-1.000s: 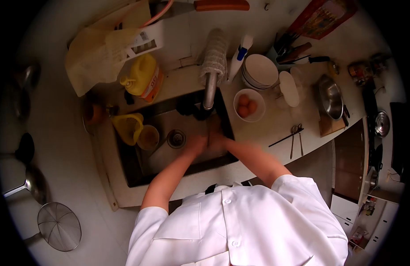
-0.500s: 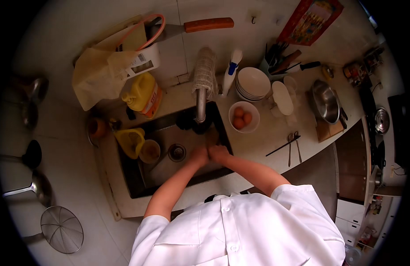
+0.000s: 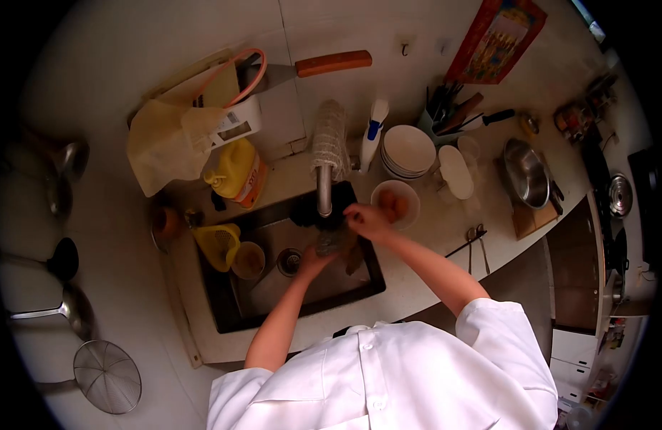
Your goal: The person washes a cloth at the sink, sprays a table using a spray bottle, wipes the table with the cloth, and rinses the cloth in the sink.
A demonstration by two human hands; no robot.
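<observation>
Below the faucet [image 3: 324, 190], my left hand [image 3: 318, 259] is closed around a greyish, see-through-looking thing [image 3: 332, 241] whose kind I cannot make out. My right hand [image 3: 370, 221] is just up and to the right, over the edge of the black-rimmed sink [image 3: 324, 307], with its fingers curled together; what they pinch, if anything, is hidden. Right beside it stands a white bowl [image 3: 413, 208] with brown eggs [image 3: 392, 203], partly covered by the hand. A dark brownish piece [image 3: 355, 258] lies in the sink under my hands, too dim to name.
In the sink's left part sit a yellow strainer basket [image 3: 218, 246] and a small bowl [image 3: 248, 261]. Behind stands a yellow jug [image 3: 239, 172]. To the right are stacked white bowls [image 3: 408, 149], spoons [image 3: 477, 247], a knife holder [image 3: 440, 118] and a metal basin [image 3: 526, 174].
My hands, together low in the sink before, have moved up toward the faucet and apart. The right one is now beside the egg bowl; the grey thing has come into view at the left one.
</observation>
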